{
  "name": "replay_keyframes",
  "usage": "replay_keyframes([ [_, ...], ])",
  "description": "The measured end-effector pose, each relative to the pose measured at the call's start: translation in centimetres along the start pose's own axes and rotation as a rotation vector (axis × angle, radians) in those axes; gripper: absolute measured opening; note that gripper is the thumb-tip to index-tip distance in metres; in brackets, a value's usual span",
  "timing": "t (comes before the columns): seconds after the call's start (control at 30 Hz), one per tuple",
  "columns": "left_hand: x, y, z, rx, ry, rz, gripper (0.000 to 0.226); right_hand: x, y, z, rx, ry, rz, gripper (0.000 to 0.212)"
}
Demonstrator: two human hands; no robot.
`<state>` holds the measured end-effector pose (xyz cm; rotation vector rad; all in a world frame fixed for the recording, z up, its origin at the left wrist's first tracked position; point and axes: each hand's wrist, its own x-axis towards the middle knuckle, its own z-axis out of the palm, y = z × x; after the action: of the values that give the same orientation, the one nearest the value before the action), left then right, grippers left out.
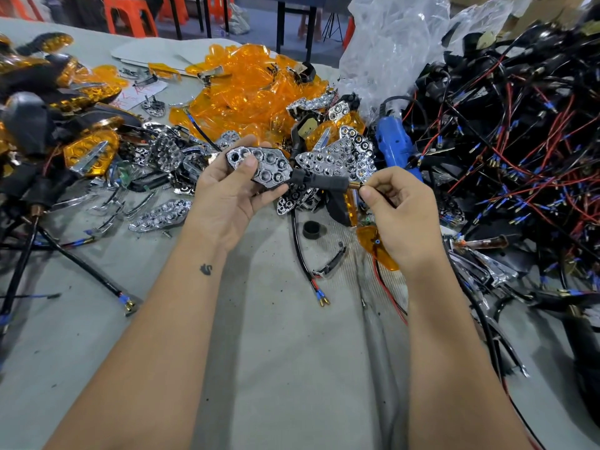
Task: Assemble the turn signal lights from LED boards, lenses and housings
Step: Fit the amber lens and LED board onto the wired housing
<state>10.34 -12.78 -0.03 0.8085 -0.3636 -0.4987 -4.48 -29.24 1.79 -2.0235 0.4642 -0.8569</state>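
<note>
While cradled in the left hand point(227, 186)'s curled grip, housing point(259, 167), stem end pinched by right hand point(399, 206).

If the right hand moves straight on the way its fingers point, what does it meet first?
Probably the brass threaded end of the turn signal's black stem; the right hand already pinches there, pointing left toward it.

I note the reflector point(259, 165) in the held housing point(319, 182) is mirror-bright chrome; the housing stem looks matt black, rubbery, ending in a brass-coloured threaded tip point(354, 186). Lens pile point(246, 89): glossy translucent amber plastic. Table cover point(276, 336): dull grey cloth, speckled. Bag point(389, 43): crinkled clear film.
</note>
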Motion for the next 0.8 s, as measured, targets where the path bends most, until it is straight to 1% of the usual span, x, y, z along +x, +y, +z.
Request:
replay_keyframes([
  [0.2, -0.34, -0.03, 0.39, -0.02, -0.023, 0.032, 0.027, -0.22, -0.05, 0.68, -0.061, -0.038, 0.062, 0.02],
  [0.33, -0.63, 0.11, 0.71, 0.034, -0.045, 0.052, 0.031, -0.35, -0.11, 0.82, -0.072, -0.046, 0.101, 0.035],
  [0.4, -0.71, 0.13, 0.72, 0.047, -0.042, 0.045, 0.033, -0.28, -0.09, 0.75, -0.067, -0.045, 0.121, 0.039],
  [0.47, -0.77, 0.16, 0.69, 0.049, -0.039, 0.038, 0.034, -0.23, -0.04, 0.71, -0.08, -0.059, 0.117, 0.037],
  [0.63, -0.83, 0.28, 0.67, 0.049, -0.02, 0.004, 0.031, -0.25, -0.01, 0.62, -0.048, -0.067, 0.082, 0.02],
  [0.7, -0.83, 0.26, 0.66, 0.065, -0.02, -0.004, 0.029, -0.27, 0.03, 0.57, -0.026, -0.084, 0.07, 0.019],
  [0.8, -0.74, 0.14, 0.62, 0.069, -0.008, -0.006, 0.024, -0.31, 0.01, 0.68, -0.01, -0.119, 0.064, 0.023],
])
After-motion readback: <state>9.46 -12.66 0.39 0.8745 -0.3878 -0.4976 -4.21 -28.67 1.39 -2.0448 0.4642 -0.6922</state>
